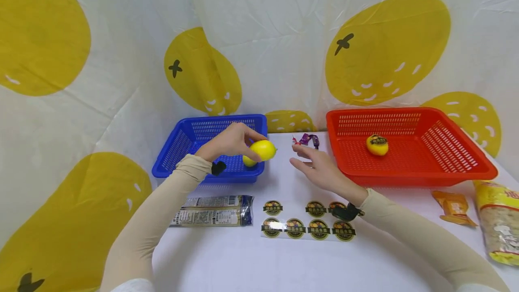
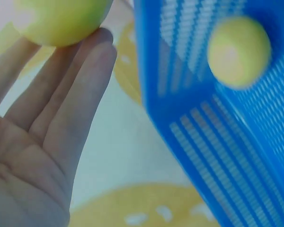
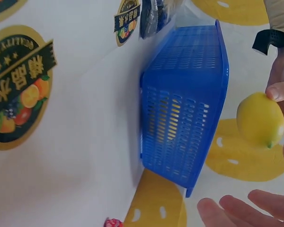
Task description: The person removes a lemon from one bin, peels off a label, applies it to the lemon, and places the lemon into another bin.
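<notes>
My left hand (image 1: 235, 141) pinches a yellow lemon (image 1: 264, 150) between thumb and fingers, above the right rim of the blue basket (image 1: 170, 161). The lemon's green-tinged tip points right. A second lemon (image 2: 239, 52) lies inside the blue basket, partly hidden in the head view. My right hand (image 1: 318, 168) hovers over the table to the right of the held lemon, its fingers spread and slightly bent, holding nothing. Below it lies a sheet of round fruit stickers (image 1: 294, 228), black and gold; one place in its upper row is bare.
A red basket (image 1: 409, 177) at the right holds a lemon (image 1: 377, 145) bearing a sticker. Purple and red wrapped candies (image 1: 308, 139) lie between the baskets. Flat packets (image 1: 215, 211) lie front left; an orange packet (image 1: 455, 207) and a yellow bag (image 1: 500, 220) lie far right.
</notes>
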Motion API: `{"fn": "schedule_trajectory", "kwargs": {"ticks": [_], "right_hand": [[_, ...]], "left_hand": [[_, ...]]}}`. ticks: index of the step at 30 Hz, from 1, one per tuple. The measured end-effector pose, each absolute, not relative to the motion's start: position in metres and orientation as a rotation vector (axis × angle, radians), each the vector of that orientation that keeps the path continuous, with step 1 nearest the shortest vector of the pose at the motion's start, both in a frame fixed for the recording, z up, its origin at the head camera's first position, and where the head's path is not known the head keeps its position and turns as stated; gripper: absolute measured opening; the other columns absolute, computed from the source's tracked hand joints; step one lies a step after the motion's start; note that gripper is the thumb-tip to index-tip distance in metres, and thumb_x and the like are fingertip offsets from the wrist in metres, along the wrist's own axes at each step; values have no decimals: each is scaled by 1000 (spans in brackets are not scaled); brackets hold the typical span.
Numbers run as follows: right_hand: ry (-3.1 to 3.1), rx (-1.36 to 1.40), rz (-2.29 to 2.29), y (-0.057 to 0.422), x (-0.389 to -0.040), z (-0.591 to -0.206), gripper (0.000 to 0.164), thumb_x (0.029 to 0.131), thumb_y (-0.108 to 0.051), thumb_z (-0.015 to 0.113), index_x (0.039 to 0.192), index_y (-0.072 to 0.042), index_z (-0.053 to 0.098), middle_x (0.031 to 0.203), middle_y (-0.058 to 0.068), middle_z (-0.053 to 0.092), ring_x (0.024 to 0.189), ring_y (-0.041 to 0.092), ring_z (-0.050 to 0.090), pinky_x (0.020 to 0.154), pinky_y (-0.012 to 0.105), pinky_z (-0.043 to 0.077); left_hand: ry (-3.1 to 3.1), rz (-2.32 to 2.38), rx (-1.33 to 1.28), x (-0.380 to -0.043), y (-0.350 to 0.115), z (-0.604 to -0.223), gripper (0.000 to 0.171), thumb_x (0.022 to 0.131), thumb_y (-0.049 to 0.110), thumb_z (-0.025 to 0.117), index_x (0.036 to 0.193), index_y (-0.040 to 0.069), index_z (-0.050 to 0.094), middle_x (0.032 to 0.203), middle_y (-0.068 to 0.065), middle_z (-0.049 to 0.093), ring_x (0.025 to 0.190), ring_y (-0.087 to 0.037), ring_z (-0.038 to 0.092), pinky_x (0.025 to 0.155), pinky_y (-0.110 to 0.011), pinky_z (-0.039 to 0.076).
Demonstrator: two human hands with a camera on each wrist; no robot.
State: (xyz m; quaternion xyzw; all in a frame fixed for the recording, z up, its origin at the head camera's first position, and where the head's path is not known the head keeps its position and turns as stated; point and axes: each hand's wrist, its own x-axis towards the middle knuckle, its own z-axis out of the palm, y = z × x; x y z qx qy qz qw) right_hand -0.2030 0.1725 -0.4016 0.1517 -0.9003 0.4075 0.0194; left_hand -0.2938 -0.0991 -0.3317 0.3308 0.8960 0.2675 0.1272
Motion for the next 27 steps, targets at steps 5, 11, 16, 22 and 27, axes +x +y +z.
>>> {"fn": "schedule_trajectory", "kwargs": {"ticks": [5,11,16,22,27], "right_hand": [[-2757,462,1381,178,-201,-404,54,104,-36,59,151,-10,48,147,17,59,132,38,61,102,53,55],[-2730,474,1479,182,-199,-406,53,106,-35,56,153,-13,45,143,19,61,126,39,64,100,53,57],[-2759,484,1468,185,-198,-410,51,106,-33,56,149,-8,47,133,21,66,115,36,69,92,45,60],[-2862,479,1397,191,-199,-419,55,103,-39,61,148,-9,51,136,17,66,119,36,66,94,45,60],[-2886,482,1389,196,-201,-426,56,102,-39,63,147,-10,52,140,15,64,121,35,65,98,47,59]], "left_hand": [[2660,713,1060,-279,-72,-337,60,72,36,94,126,19,75,114,4,78,95,-14,68,85,-27,56],[2681,655,1156,-267,-45,-344,59,74,35,93,127,19,74,118,2,78,92,-13,69,79,-23,57],[2686,614,1172,-263,-30,-357,60,74,38,93,128,21,74,115,5,78,89,-11,68,75,-20,55],[2704,619,1167,-261,-19,-375,57,74,38,92,126,21,75,110,7,79,81,-9,62,69,-20,50],[2725,645,1123,-257,-11,-386,56,74,33,93,125,20,75,108,6,79,80,-9,61,70,-21,48]]}}
